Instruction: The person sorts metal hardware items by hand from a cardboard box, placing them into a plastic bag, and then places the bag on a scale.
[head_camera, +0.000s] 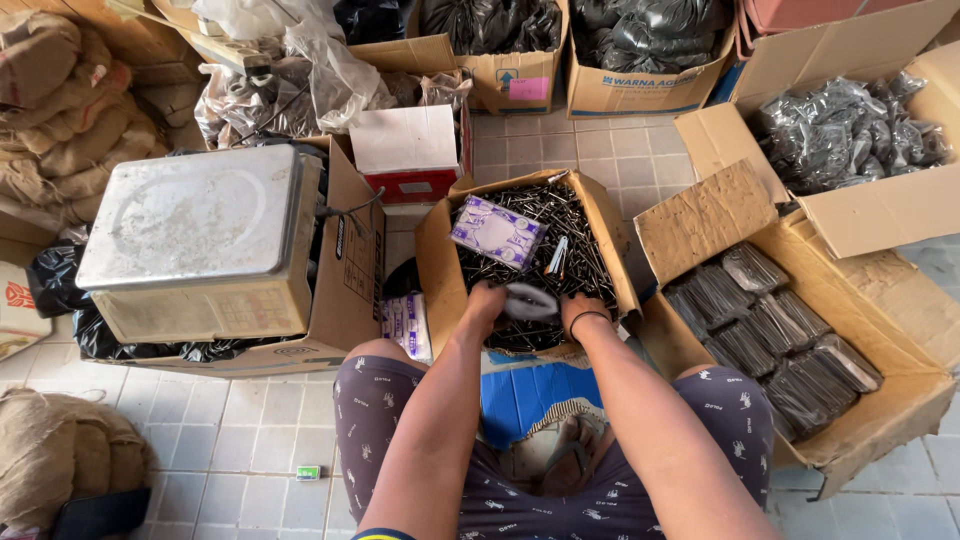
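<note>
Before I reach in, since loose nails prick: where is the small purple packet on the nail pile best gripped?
Take the purple packet by its two long edges, from above. It lies flat and tilted on the loose nails, its top face bare, so your fingers probably stay off the points.

Two bare forearms, no sleeves down to the wrists. Left hand (487, 303) bare, free of rings or bands as far as visible. Right hand (583, 312) ringed at the wrist by a thin dark band (588, 316), perhaps a bracelet or hair tie; too small to tell. Dark grey-purple shorts (375, 420) over both thighs, scattered with small white printed motifs and short white lettering, spreading from 7 o'clock to 5 o'clock of the frame. A narrow strip of yellow and dark blue fabric (382, 535) at about 6 o'clock, cut by the lower edge.
</note>
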